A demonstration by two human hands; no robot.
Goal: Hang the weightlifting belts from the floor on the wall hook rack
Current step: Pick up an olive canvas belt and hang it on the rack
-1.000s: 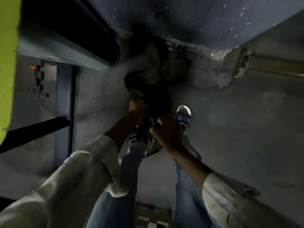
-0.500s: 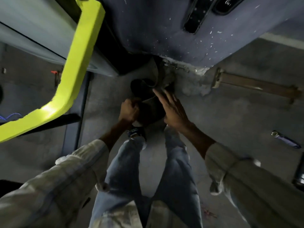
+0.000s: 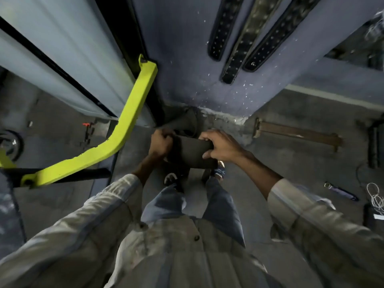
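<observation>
I hold a wide dark weightlifting belt [image 3: 190,151] stretched between both hands, above my feet. My left hand [image 3: 161,142] grips its left end in a fist. My right hand [image 3: 222,145] clasps its right end, thumb underneath. Another belt [image 3: 184,124] lies curled on the floor at the foot of the wall, just beyond my hands. Three dark studded belts [image 3: 247,40] hang side by side on the blue wall above; the hook rack itself is out of view.
A yellow-green metal frame bar [image 3: 128,119] angles across the left, beside a grey panel [image 3: 54,50]. A wooden plank [image 3: 297,133] lies on the concrete floor at right, with a dark tool [image 3: 341,191] and a white cord [image 3: 376,199] further right.
I have straightened up from crouching over the floor pile. The belt has come up off the floor, and my right hand went from resting flat on it to gripping its end.
</observation>
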